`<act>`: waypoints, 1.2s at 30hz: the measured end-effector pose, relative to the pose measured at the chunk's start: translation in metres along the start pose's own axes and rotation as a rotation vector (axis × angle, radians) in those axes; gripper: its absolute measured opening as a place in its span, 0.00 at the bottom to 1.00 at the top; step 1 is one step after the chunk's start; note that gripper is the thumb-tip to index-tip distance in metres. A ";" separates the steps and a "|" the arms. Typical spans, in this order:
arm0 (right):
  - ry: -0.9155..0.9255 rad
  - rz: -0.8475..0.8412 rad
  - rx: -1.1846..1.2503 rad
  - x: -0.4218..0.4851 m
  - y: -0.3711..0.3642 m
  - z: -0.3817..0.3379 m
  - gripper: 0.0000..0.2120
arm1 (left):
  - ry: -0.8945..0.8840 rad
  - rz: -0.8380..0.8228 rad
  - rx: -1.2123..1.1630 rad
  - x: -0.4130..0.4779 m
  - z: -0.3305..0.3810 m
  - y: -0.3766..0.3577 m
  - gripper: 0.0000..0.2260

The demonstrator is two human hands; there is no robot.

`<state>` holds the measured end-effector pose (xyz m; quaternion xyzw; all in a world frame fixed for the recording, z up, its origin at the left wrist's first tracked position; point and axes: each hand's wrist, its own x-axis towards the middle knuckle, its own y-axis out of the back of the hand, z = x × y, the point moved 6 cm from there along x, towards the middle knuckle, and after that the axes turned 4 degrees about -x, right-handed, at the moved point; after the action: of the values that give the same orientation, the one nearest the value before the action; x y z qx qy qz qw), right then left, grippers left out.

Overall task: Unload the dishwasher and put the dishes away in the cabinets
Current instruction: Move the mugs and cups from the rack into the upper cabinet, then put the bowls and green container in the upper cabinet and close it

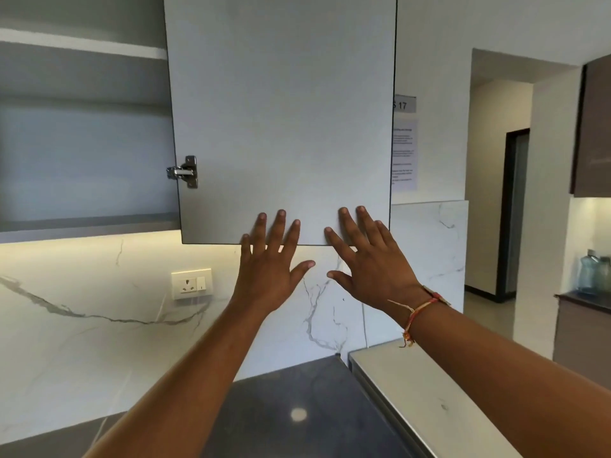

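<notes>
A pale grey upper cabinet door (281,110) stands swung open in front of me, its inner face towards me and a metal hinge (185,171) on its left edge. My left hand (271,262) and my right hand (367,259) are raised side by side at the door's bottom edge, fingers straight and spread, fingertips over its lower part. Neither hand holds anything. To the left, the cabinet interior (82,160) shows bare shelves; no dishes are visible there.
Below lies a dark countertop (297,408) with a white marble backsplash and a wall socket (191,283). A pale appliance top (423,398) sits at the right. Paper notices (404,150) hang on the wall. A doorway and water jugs (591,276) lie at far right.
</notes>
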<state>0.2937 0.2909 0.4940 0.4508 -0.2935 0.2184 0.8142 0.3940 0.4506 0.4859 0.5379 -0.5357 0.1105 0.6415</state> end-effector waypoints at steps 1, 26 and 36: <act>0.005 0.007 -0.006 -0.005 0.001 -0.002 0.37 | 0.007 0.012 -0.019 -0.004 0.002 0.001 0.36; -0.365 -0.542 0.435 -0.390 -0.111 0.075 0.35 | -0.113 -0.471 -0.590 -0.251 0.323 -0.046 0.25; -0.811 -1.102 0.635 -0.677 -0.159 0.103 0.34 | 0.059 -1.112 -0.881 -0.425 0.500 -0.088 0.19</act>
<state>-0.1321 0.0614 -0.0162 0.7905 -0.2252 -0.3295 0.4645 0.0024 0.1963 0.0170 0.4191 -0.1591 -0.4457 0.7748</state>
